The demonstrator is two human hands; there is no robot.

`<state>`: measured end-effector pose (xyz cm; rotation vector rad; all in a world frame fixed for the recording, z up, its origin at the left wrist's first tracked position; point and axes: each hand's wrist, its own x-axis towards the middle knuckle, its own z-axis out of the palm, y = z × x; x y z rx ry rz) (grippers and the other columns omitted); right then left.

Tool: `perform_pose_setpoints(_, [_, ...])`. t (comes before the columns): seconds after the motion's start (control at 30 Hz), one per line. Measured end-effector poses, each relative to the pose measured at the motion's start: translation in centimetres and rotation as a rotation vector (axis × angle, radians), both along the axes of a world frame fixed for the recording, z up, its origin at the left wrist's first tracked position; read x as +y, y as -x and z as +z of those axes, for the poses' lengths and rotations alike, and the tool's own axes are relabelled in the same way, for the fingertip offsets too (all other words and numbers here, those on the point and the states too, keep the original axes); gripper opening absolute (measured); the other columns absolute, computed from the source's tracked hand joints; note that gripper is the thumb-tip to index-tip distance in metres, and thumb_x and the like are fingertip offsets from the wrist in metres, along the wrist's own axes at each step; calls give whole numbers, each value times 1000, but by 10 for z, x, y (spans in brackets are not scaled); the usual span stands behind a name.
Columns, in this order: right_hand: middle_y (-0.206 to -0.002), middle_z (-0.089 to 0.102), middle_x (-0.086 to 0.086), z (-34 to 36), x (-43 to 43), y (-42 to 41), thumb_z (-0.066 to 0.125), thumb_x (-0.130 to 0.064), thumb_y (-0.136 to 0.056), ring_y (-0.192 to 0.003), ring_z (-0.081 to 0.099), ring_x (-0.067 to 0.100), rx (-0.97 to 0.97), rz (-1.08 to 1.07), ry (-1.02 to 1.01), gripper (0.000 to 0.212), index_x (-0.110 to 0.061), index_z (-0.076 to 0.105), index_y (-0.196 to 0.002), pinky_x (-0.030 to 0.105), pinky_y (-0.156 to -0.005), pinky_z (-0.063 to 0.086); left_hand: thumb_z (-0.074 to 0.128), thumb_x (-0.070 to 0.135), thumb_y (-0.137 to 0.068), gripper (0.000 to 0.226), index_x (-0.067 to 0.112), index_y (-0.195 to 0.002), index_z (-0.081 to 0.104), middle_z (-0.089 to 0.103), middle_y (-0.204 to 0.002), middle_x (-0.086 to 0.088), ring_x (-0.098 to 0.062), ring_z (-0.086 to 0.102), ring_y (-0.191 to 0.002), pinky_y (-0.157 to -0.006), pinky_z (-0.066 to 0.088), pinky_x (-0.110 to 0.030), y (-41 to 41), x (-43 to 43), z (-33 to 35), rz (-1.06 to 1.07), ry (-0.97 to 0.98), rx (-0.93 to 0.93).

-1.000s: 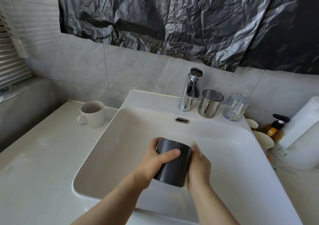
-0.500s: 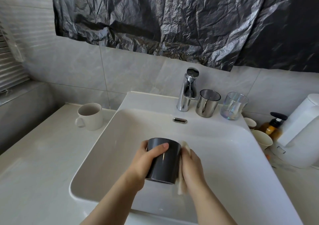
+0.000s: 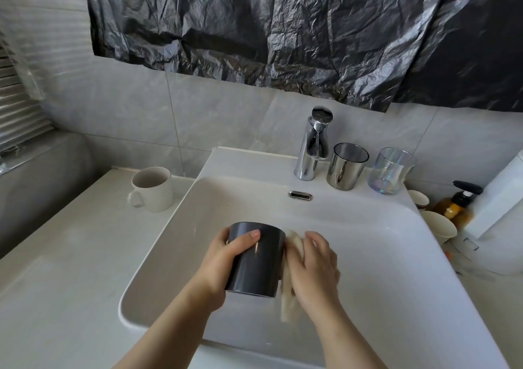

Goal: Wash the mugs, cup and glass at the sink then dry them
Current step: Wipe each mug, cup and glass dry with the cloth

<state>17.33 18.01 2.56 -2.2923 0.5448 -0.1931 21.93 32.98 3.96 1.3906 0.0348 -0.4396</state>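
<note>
Over the white sink (image 3: pixel 368 244) my left hand (image 3: pixel 223 258) grips a dark grey cup (image 3: pixel 256 266), held upright with its thumb across the front. My right hand (image 3: pixel 317 266) holds a pale cloth (image 3: pixel 288 292) against the cup's right side; the cloth hangs down below the hand. A cream mug (image 3: pixel 152 189) stands on the counter left of the sink. A shiny metal cup (image 3: pixel 346 166) and an iridescent glass (image 3: pixel 392 170) stand on the sink's back ledge, right of the chrome tap (image 3: pixel 312 145).
Right of the sink stand two paper cups (image 3: pixel 438 225), an amber pump bottle (image 3: pixel 458 206) and a white appliance (image 3: pixel 503 198). Black plastic sheet (image 3: pixel 283 28) hangs on the wall above. The pale counter (image 3: pixel 56 269) stretches to the left.
The cup has gone from tilted to nearly upright and shifted slightly left. The cloth now shows more, hanging between the cup and my right hand.
</note>
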Motion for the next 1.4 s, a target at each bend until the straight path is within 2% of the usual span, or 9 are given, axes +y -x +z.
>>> perform_pose_setpoints(0.1, [-123, 51, -13, 4, 3, 4, 12, -63, -74, -125, 33, 10, -135, 122, 137, 71, -24, 56, -112, 19, -96, 19, 78, 49, -45, 82, 12, -115, 58, 69, -103, -17, -32, 68, -87, -67, 56, -39, -3, 5, 0, 51, 57, 35])
perform_pose_setpoints(0.2, [-116, 52, -22, -1, 13, 0, 35, -35, -88, -115, 43, -1, -337, 251, -67, 36, -29, 55, -116, 3, -93, 21, 76, 52, -47, 86, 11, -120, 57, 69, -107, -18, -33, 68, -92, -64, 54, -34, -5, 7, 1, 54, 101, 42])
perform_pose_setpoints(0.3, [-109, 51, -25, -1, 12, 1, 41, -1, -95, -109, 48, -2, -354, 167, -284, 40, -29, 54, -120, 0, -87, 29, 75, 52, -42, 86, 11, -116, 56, 69, -103, -13, -24, 69, -87, -64, 53, -29, 0, 3, 3, -1, 0, -89])
perform_pose_setpoints(0.47, [-83, 60, 7, 3, 2, 0, 47, -15, -96, -68, 57, 18, -133, 26, -528, 14, -17, 58, -87, 23, -47, 45, 74, 51, -41, 82, 13, -112, 56, 68, -102, -11, -21, 69, -83, -64, 54, -28, 2, 3, 4, -37, -21, -139])
perform_pose_setpoints(0.63, [-82, 71, 12, 6, 2, -3, 56, -39, -92, -76, 68, 27, -134, -173, -921, 33, -8, 67, -87, 40, -71, 55, 74, 55, -43, 89, 18, -121, 52, 67, -112, -9, -25, 67, -97, -73, 55, -33, 5, -3, 2, -105, -1, -41])
perform_pose_setpoints(0.8, [-71, 58, 13, 8, 3, 1, 56, -26, -93, -59, 55, 24, -282, -215, -1053, 20, -7, 57, -86, 33, -53, 47, 81, 39, -51, 85, 29, -127, 43, 63, -111, 1, -12, 69, -87, -63, 56, -28, 6, -10, 4, -100, -66, -83])
perform_pose_setpoints(0.97, [-67, 60, 1, 20, 9, 0, 48, -52, -90, -50, 53, 13, -244, -141, -1480, 35, -18, 58, -91, 21, -47, 45, 83, 39, -54, 80, 23, -123, 47, 62, -110, -9, -30, 66, -93, -68, 59, -43, 1, -5, 5, 51, -23, 87])
perform_pose_setpoints(1.07, [-66, 60, 2, 18, 7, -1, 50, -30, -96, -46, 57, 15, -328, -265, -1350, 10, -21, 53, -100, 21, -43, 45, 69, 51, -56, 69, 23, -117, 53, 66, -109, -13, -33, 67, -93, -82, 53, -47, 0, 0, 7, 59, 81, 234])
perform_pose_setpoints(1.4, [-111, 65, 0, 13, 23, 9, 48, -4, -95, -98, 60, 9, -266, 275, -735, 42, -39, 71, -92, 19, -73, 47, 75, 46, -54, 77, 8, -119, 57, 67, -106, -21, -36, 64, -92, -89, 51, -51, -3, 3, 7, 77, 278, 445])
